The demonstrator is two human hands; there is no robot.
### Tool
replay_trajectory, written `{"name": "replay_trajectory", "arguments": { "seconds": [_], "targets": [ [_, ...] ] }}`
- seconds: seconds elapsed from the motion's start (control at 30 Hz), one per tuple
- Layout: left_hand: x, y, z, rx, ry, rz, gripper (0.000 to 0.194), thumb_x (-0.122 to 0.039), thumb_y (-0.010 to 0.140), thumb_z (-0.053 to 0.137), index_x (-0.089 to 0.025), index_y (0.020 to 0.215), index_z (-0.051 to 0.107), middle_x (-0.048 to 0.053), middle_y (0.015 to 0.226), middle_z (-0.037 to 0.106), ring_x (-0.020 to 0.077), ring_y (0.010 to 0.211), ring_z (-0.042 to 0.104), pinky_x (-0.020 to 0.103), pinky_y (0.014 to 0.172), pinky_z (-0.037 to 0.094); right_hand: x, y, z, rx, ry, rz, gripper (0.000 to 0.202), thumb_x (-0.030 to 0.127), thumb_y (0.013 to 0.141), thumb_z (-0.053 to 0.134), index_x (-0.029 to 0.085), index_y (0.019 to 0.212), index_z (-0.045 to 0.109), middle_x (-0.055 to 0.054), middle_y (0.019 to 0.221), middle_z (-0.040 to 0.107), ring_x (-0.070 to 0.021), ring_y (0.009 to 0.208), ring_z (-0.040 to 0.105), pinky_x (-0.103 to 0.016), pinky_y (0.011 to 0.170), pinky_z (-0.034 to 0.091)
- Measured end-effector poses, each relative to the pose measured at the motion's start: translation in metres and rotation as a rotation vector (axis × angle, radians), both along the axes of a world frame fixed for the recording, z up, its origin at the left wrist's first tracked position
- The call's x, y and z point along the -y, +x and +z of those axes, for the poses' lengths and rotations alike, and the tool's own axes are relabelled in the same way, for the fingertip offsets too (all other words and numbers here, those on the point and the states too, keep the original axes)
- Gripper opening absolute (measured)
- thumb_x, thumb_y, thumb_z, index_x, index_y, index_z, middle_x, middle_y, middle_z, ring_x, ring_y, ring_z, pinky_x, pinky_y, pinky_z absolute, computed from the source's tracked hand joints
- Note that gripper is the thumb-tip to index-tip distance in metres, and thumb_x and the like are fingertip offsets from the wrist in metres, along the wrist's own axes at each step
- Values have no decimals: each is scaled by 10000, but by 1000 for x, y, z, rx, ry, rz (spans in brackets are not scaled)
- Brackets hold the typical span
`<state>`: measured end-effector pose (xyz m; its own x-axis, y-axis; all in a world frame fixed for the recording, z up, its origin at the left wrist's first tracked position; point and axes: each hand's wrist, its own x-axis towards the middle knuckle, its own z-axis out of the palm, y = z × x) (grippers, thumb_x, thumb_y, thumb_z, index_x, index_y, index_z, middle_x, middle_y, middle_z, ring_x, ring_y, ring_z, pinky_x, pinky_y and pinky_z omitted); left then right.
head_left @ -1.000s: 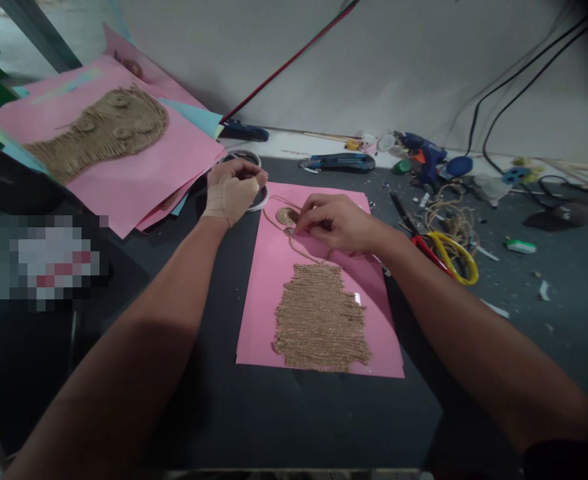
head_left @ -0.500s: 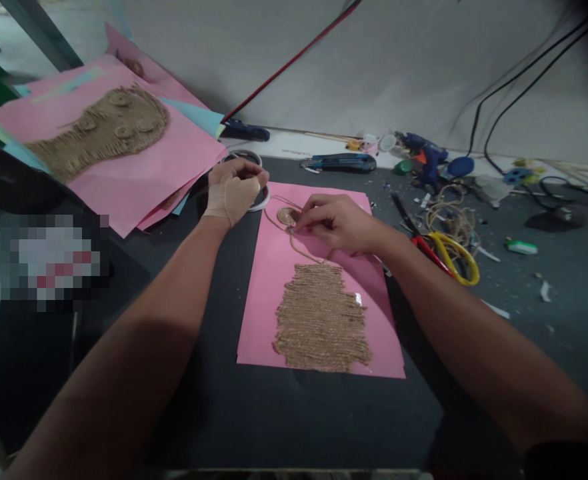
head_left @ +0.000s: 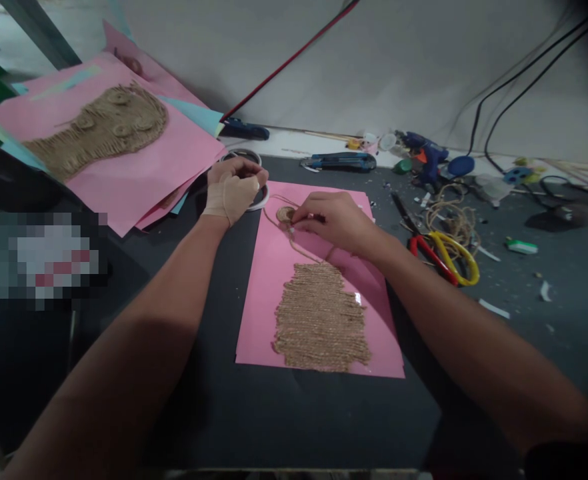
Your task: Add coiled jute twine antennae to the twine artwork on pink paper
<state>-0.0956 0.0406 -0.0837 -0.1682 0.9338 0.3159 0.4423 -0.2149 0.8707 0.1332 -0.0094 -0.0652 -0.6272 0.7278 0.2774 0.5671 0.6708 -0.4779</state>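
A pink sheet (head_left: 258,300) lies on the dark table, carrying a block of jute twine rows (head_left: 324,317) on its lower part. Above that block sits a small flat coil of jute twine (head_left: 285,214), with a loose strand (head_left: 301,251) curving beneath it. My right hand (head_left: 337,220) is closed at the coil's right edge, its fingertips pinching the twine there. My left hand (head_left: 234,190), with a pale wrap around it, is held at the sheet's upper left corner, fingers pinched together. What they hold is too small to make out. Behind it is a white tape roll (head_left: 263,199).
Scissors with red and yellow handles (head_left: 457,260) lie right of the sheet beside tangled twine (head_left: 449,217). A blue utility knife (head_left: 341,162) and a blue glue gun (head_left: 427,157) are at the back. Pink sheets with twine work (head_left: 124,180) are stacked at left.
My right hand's fingertips have shifted slightly up, from the strand below the coil to the coil's right edge. My left hand stays almost where it was.
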Motion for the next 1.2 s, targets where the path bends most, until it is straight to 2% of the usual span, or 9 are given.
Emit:
{"name": "replay_trajectory", "arguments": {
  "seconds": [0.23, 1.2],
  "targets": [
    [-1, 0, -2, 17, 10, -7, 80, -296, 725, 758, -219, 737, 744, 10, 696, 690, 175, 709, 632, 300, 653, 517, -3, -1, -3, 20, 15, 69, 159, 239, 965, 665, 232, 975, 824, -65, 1001, 763, -201, 916, 687, -346, 863, 496],
    [1, 1, 0, -21, -4, -3, 111, -323, 735, 736, -218, 773, 733, 15, 724, 693, 190, 752, 644, 294, 676, 505, 0, -4, 0, 67, 16, 50, 187, 261, 978, 633, 228, 980, 817, -85, 1015, 742, -228, 947, 669, -376, 892, 496]
  ]
}}
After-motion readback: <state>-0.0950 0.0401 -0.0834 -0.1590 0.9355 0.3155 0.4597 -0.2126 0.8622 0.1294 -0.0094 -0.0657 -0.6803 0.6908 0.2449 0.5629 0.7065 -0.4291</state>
